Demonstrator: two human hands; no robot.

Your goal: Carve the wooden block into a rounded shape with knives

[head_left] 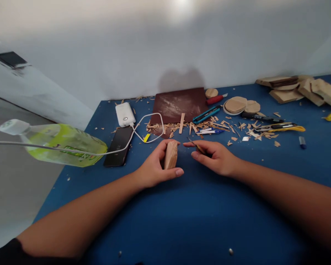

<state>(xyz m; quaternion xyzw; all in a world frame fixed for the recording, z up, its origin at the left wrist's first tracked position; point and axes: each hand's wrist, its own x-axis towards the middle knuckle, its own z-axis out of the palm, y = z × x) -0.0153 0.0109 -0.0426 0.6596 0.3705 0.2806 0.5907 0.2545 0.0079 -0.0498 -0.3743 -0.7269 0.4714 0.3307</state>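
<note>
The left hand [154, 165] has its grip closed around a wooden block [171, 155], thumb at the near end and fingers at the far end; this hold appears meant to leave the right face exposed. The block is above the desk [160, 217], left of the right hand [216, 156]. That hand's grip pinches a small cutting tool [200, 148] between thumb and fingers, index finger extended left, presumably to steady it. The tool's tip points towards the block but stands apart from it.

Wood shavings [168, 127] lie beyond the hands, along the near edge of a maroon sheet [179, 105]. A teal cutter [206, 114] and a red-handled knife [215, 99] lie to the far right, seemingly kept within reach. At left, a phone [118, 147] lies near a white power bank [124, 113].
</note>
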